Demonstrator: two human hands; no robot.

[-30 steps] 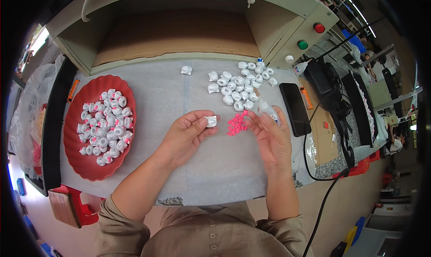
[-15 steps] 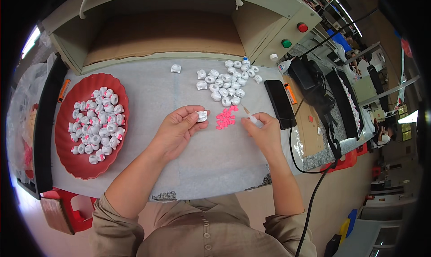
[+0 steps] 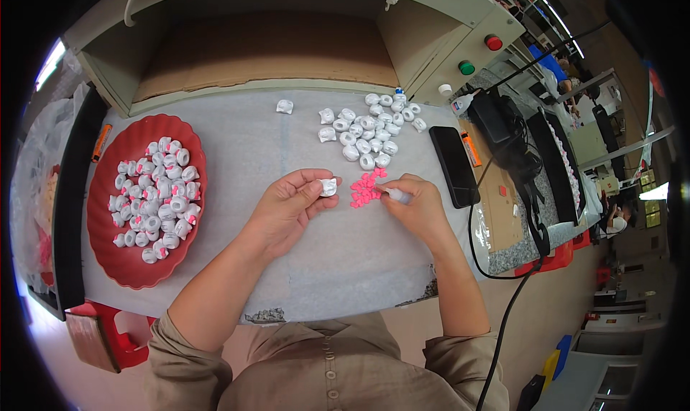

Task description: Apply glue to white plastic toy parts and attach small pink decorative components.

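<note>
While the fingers of our left hand (image 3: pixel 289 207) pinch one glossy white rounded piece (image 3: pixel 328 187) left of the small bright-pink pieces (image 3: pixel 365 188), those of our right hand (image 3: pixel 422 210) grip a pale plastic bottle (image 3: pixel 399 195) right of them. White piece, we judge: light, stiff, slippery; hold by opposite sides.

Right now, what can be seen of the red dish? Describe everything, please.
The dish is red and oval, with a scalloped rim and ribbed wall; it looks like plastic. It sits face-up, at left, on the pale sheet, holding many white pieces, some marked pink. Neither the left hand nor the right hand touches it.
</note>
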